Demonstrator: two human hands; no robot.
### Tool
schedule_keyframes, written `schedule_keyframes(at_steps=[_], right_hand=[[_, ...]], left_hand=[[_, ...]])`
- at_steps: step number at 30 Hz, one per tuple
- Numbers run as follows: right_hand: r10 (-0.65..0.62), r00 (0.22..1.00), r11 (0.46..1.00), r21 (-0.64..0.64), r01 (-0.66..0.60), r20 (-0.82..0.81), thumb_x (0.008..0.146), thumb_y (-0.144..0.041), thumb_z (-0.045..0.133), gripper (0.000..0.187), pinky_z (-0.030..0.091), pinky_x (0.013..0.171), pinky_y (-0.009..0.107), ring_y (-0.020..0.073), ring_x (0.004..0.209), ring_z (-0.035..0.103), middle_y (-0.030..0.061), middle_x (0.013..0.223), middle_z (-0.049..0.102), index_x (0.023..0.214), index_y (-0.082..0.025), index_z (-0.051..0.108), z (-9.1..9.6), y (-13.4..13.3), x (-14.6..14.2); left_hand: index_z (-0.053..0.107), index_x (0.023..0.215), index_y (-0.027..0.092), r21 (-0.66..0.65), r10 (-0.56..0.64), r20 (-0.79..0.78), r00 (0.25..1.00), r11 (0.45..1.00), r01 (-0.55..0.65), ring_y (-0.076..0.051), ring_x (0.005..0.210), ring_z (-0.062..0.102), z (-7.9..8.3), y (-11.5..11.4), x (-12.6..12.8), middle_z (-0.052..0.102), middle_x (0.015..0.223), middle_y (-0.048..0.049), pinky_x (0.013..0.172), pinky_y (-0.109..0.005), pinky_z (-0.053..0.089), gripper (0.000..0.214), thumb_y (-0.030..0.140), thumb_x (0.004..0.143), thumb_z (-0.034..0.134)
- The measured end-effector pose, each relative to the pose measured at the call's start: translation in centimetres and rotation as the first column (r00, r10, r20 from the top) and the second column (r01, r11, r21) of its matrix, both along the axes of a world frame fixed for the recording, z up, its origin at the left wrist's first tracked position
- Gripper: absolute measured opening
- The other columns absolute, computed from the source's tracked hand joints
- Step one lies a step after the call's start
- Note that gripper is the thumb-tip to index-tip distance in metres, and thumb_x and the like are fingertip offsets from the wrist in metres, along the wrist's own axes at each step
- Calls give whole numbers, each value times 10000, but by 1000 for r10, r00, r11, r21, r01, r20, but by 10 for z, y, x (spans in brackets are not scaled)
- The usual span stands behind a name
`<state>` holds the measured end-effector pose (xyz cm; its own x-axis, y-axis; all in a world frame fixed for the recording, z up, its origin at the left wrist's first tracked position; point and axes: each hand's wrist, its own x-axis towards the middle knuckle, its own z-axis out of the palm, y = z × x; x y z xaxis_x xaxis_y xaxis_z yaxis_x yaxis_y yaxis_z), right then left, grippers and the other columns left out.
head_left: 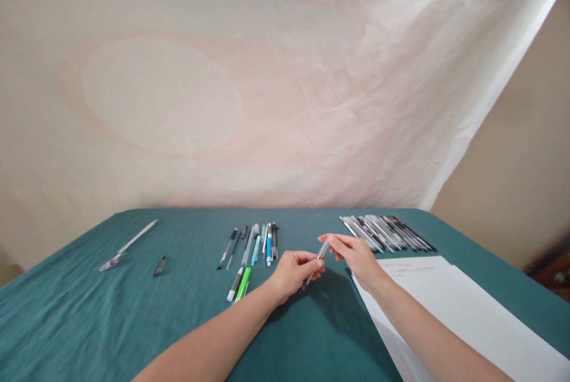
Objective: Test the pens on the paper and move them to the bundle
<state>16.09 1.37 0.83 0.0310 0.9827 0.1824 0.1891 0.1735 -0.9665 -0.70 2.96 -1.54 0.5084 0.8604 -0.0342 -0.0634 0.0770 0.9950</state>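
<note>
A slim pen (pixel 323 249) with a clear, greyish barrel is held at a slant above the table, between both hands. My left hand (pixel 297 272) pinches its lower part between thumb and fingers, and the darker lower end sticks out beneath. The upper end sits in the fingertips of my right hand (pixel 353 254), closed in a pinch. Left of my hands lies a loose group of pens, among them a bright green pen (pixel 243 284) and a blue and white pen (pixel 269 245). Beyond my right hand is a dense row of black and clear pens (pixel 385 233).
White paper sheets (pixel 458 305) with faint writing lie under my right forearm. On the left are a small dark pen cap or short piece (pixel 160 266) and a long clear, whitish item (pixel 131 243). A pale cloth (pixel 285 103) hangs behind the green-covered table (pixel 89 311).
</note>
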Motion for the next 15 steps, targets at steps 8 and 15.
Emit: schedule_keyframes(at_steps=[8,15], right_hand=[[93,989,994,-47,-99,-111,801,-483,498,423,422,502,226,150,718,543,91,956,602,1056,-155,576,-12,3,-5],[356,927,933,-1,-359,119,616,-323,746,812,470,705,306,170,834,569,77,1090,551,1301,-234,318,-29,-5,-13]], left_hand=[[635,890,106,-73,-83,171,982,993,97,-138,637,610,-5,2,-1,665,760,-79,628,-246,465,380,454,740,597],[551,863,139,-221,129,401,907,974,-41,-175,728,642,-13,16,-1,672,781,-76,732,-315,487,289,389,741,631]])
